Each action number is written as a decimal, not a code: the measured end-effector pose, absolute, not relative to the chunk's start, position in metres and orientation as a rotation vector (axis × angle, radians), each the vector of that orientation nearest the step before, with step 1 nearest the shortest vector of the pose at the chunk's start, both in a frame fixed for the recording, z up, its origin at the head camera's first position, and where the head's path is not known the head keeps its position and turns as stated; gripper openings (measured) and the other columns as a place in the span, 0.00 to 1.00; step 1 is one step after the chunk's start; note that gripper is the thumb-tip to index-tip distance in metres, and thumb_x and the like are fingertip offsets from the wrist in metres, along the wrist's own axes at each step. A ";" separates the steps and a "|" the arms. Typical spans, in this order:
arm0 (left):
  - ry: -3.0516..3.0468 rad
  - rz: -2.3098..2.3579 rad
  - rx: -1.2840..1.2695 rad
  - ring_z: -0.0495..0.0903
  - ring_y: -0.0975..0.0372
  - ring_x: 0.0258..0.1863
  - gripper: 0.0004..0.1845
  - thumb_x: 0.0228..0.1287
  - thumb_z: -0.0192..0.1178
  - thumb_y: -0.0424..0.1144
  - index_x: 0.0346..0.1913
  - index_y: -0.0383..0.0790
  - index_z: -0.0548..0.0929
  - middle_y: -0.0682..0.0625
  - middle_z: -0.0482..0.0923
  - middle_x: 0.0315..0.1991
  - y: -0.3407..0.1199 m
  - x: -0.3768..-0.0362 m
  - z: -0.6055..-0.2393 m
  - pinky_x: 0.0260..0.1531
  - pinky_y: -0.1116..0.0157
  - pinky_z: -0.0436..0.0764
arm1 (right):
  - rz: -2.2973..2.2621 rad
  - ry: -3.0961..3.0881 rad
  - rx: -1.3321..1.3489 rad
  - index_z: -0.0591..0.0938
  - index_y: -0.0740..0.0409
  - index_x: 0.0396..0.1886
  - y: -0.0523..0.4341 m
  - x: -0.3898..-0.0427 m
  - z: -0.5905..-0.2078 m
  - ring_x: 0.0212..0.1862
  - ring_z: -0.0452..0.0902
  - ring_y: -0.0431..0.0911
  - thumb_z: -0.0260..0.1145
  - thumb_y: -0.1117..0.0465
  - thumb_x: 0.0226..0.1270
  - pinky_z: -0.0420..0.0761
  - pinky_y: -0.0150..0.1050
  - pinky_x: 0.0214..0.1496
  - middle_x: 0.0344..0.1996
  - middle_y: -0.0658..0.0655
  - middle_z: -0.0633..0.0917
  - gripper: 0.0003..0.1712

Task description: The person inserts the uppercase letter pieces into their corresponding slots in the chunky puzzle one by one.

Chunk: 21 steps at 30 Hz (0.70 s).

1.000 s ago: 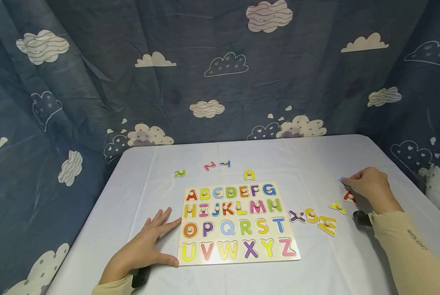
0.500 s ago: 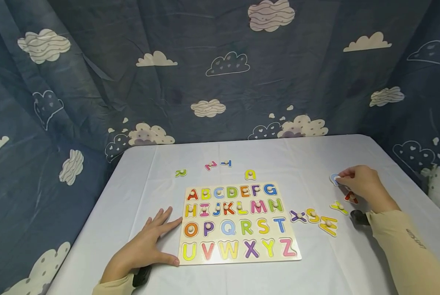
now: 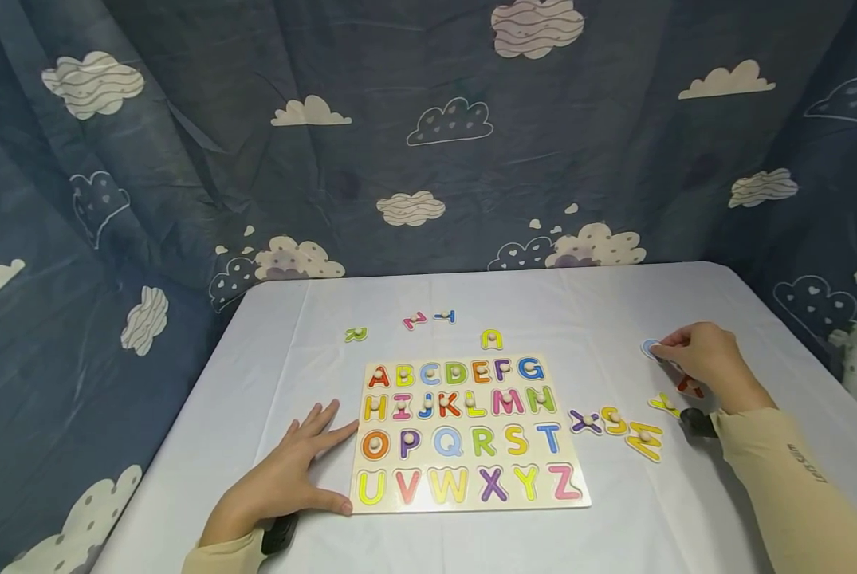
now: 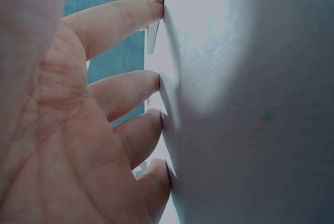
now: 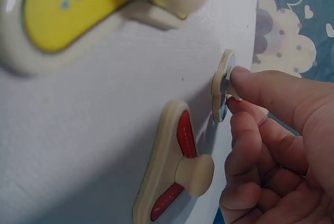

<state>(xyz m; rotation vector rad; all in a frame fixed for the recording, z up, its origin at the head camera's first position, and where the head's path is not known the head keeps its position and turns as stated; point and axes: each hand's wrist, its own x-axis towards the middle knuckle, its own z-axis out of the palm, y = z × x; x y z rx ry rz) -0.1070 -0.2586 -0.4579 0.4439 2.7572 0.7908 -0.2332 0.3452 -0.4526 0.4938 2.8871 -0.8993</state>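
My right hand [image 3: 711,359] pinches the knob of a light blue letter Q piece [image 3: 649,348] at the right of the table. In the right wrist view that piece [image 5: 219,85] stands tilted on edge between thumb and forefinger; I cannot tell if it touches the cloth. Just below the hand lies a red V piece [image 5: 168,182], its knob up, with a yellow Y piece [image 3: 662,403] nearer. My left hand [image 3: 288,470] rests spread on the cloth, its thumb and forefinger at the left edge of the wooden alphabet board [image 3: 568,446]. The board's Q slot [image 3: 448,441] has no knob.
Purple X [image 3: 586,422], yellow S [image 3: 614,421] and yellow W [image 3: 644,441] pieces lie right of the board. Behind it are R [image 3: 356,334], Z [image 3: 414,320], T [image 3: 445,316] and U [image 3: 492,340] pieces. A cloud-patterned curtain [image 3: 342,191] hangs behind the table.
My right hand has shifted slightly left with the light blue Q piece, which now shows more beyond the fingertips. The left hand stays at the board's edge. The head view has shifted a little.
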 end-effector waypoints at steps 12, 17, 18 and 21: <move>2.758 0.799 0.472 0.44 0.37 0.88 0.62 0.34 0.87 0.64 0.79 0.51 0.74 0.39 0.51 0.88 -0.257 -0.108 -0.458 0.83 0.30 0.43 | -0.883 2.902 0.400 0.82 0.74 0.54 0.341 -0.229 -0.451 0.26 0.77 0.51 0.71 0.55 0.75 0.81 0.43 0.24 0.32 0.64 0.82 0.24; 2.762 0.800 0.480 0.44 0.36 0.88 0.62 0.34 0.87 0.64 0.79 0.50 0.75 0.38 0.52 0.88 -0.258 -0.108 -0.458 0.83 0.30 0.43 | -0.895 2.892 0.332 0.83 0.71 0.52 0.331 -0.227 -0.449 0.28 0.75 0.50 0.71 0.53 0.75 0.79 0.41 0.24 0.32 0.61 0.82 0.23; 2.762 0.800 0.479 0.44 0.36 0.88 0.62 0.34 0.87 0.64 0.79 0.50 0.75 0.38 0.52 0.88 -0.258 -0.108 -0.458 0.83 0.30 0.43 | -0.894 2.899 0.313 0.83 0.71 0.52 0.328 -0.227 -0.448 0.29 0.75 0.50 0.71 0.53 0.75 0.79 0.41 0.25 0.32 0.61 0.82 0.22; 2.760 0.802 0.468 0.44 0.36 0.88 0.62 0.34 0.87 0.63 0.79 0.50 0.75 0.38 0.52 0.88 -0.258 -0.107 -0.458 0.83 0.30 0.43 | -0.895 2.919 0.258 0.84 0.71 0.49 0.318 -0.225 -0.444 0.34 0.74 0.51 0.72 0.54 0.75 0.77 0.39 0.27 0.32 0.61 0.82 0.21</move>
